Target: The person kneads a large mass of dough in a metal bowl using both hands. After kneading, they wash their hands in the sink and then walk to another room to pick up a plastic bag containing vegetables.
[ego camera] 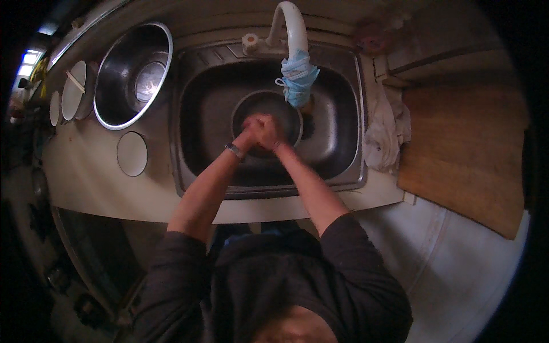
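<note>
My left hand and my right hand are pressed together, fingers folded against each other. Blur hides whether anything lies between the palms. They are over a round metal basin that sits inside the stainless steel sink. The hands and wrists cover the near part of the basin. A wristwatch is on my left wrist. Above the far side of the basin hangs the white curved faucet, its spout end wrapped in pale blue fabric that looks like a face mask.
Left of the sink stand a large tilted steel bowl and a small white bowl. Chopsticks lie across a white bowl farther left. A crumpled white cloth and a wooden board lie to the right. The faucet has a knob.
</note>
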Demonstrator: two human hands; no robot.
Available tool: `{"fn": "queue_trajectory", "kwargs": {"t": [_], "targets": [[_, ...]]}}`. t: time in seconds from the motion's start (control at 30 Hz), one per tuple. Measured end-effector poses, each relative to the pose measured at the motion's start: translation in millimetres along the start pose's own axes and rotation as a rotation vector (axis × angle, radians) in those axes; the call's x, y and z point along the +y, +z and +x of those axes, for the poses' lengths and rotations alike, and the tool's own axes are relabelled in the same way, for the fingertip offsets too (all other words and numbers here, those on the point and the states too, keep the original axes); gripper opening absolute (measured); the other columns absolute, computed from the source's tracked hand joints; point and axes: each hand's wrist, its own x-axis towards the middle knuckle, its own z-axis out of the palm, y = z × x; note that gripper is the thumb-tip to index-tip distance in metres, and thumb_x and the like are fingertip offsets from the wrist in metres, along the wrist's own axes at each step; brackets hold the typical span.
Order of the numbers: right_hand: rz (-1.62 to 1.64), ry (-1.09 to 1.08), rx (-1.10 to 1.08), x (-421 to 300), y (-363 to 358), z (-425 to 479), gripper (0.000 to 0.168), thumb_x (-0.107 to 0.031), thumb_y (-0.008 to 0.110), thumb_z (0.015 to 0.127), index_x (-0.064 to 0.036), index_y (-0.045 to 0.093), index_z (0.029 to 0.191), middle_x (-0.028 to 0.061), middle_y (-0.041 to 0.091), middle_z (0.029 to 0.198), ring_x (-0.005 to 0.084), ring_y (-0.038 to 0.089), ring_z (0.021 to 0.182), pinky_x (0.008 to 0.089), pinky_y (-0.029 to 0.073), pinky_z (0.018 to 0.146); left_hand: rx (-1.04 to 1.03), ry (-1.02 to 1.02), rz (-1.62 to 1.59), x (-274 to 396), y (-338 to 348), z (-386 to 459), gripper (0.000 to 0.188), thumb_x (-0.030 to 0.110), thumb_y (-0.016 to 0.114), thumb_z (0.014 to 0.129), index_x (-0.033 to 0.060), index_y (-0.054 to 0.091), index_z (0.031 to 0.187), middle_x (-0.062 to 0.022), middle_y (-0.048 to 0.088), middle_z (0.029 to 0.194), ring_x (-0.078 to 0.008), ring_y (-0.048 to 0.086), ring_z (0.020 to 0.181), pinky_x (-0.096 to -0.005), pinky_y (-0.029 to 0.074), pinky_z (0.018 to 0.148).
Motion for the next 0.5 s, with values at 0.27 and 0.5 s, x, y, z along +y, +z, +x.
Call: {"fn": "queue_trajectory", "kwargs": {"t": [0.27, 0.5], "targets": [[1.392, 0.543, 0.320, 37.0, 14.1, 2.5, 0.045, -0.038, 0.046, 0.083, 0.001, 0.052, 0.105, 0.0135, 0.058, 0.105, 0.0232, 0.057, 0.090, 0.0345, 0.047, 0.078, 0.497, -0.648, -1.402, 29.9, -20.2, 9.3, 0.029, 0.024, 0.046, 0.084, 0.0039, 0.050, 0.064, -0.0084, 0.053, 0.058, -0.0231, 0.051, 0.052, -0.0362, 0.041, 0.051], [1.283, 0.865, 0.607, -8.5, 28.6, 8.2, 0.037, -0.040, 0.049, 0.083, -0.008, 0.053, 0.101, 0.0093, 0.058, 0.097, 0.0251, 0.058, 0.082, 0.0361, 0.047, 0.072, 0.563, -0.216, -0.626, 0.0, -6.3, 9.6, 0.036, 0.033, 0.039, 0.090, -0.0008, 0.051, 0.087, -0.0067, 0.056, 0.083, -0.0213, 0.052, 0.079, -0.0356, 0.040, 0.068]]}}
